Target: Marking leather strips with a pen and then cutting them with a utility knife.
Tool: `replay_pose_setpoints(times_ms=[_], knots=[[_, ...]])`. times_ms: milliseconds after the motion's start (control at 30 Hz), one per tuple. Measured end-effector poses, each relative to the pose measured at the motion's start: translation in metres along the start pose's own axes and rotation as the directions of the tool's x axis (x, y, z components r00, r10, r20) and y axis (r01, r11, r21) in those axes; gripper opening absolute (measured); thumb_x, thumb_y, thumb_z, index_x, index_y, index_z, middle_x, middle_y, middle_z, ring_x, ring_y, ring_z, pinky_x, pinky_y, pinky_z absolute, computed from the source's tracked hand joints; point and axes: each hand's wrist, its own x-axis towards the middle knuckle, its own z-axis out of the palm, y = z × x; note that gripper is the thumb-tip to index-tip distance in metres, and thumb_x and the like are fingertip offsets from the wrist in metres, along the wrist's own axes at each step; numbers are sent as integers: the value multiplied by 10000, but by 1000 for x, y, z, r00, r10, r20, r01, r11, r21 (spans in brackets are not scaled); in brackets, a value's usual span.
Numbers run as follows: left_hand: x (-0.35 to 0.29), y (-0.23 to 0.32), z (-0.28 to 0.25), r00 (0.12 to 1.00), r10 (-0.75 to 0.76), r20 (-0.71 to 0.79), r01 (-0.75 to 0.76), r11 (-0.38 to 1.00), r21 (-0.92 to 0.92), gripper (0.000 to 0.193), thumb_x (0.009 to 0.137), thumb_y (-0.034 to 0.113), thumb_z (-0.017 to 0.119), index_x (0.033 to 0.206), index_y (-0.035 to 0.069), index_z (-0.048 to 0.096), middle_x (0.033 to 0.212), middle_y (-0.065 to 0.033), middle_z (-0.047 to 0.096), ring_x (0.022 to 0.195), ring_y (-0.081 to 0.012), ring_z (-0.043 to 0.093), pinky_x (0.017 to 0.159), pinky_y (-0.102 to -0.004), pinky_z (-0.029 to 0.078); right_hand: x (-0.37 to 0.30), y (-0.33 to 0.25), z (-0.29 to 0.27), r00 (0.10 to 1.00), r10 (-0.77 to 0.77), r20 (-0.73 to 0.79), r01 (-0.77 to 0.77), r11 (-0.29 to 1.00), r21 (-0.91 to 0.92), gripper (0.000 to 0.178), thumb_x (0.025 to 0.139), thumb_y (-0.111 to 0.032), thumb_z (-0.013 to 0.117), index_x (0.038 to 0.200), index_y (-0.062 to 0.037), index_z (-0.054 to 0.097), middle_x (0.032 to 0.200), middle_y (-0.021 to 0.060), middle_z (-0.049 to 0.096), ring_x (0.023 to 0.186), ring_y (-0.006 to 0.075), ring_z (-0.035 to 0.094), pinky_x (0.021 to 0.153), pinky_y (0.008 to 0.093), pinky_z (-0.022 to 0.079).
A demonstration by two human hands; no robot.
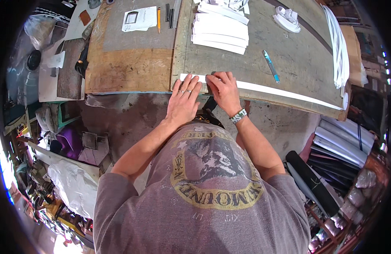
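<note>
A long narrow white strip lies along the near edge of the worktable and runs off to the right corner. My left hand rests flat across the strip's left end, fingers stretched out, two of them with rings. Just right of it, my right hand has its fingers bunched down onto the strip. What its fingertips pinch, if anything, is hidden. Farther in on the table are a stack of white strips and a blue and black pen-like tool.
A coiled white strip sits at the far right, and a bundle of long white strips hangs along the right edge. On the left tabletop lie a paper sheet and a yellow pencil. Rolls of material stand at lower right.
</note>
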Motion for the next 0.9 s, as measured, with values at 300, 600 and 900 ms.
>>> replay_pose_setpoints(times_ms=[300,600,900], knots=[[-4,-8,-9,999,-52,5,51,998,35,710,905,238,775,1541,46,526,1694,-122,412,1634,-306,263,1338,-554,174,10,-7,5,1000,-9,20,9,1000,-4,253,911,-96,800,1160,-113,760,1098,50,681,1002,296,604,843,428,509],[-1,-4,-14,998,-62,5,62,998,-2,670,902,212,778,1516,60,557,1683,-99,439,1626,-279,289,1333,-544,197,8,-5,4,1000,-7,26,8,1000,-10,264,916,-84,790,1177,-110,753,1105,52,679,1003,297,608,834,434,493],[-3,-9,-16,996,-83,-28,83,996,-15,622,902,166,773,1484,62,579,1670,-66,475,1616,-253,324,1322,-529,225,-20,34,-36,997,69,43,-69,998,-14,270,905,-88,777,1171,-117,744,1113,56,677,1035,303,617,873,449,498]])
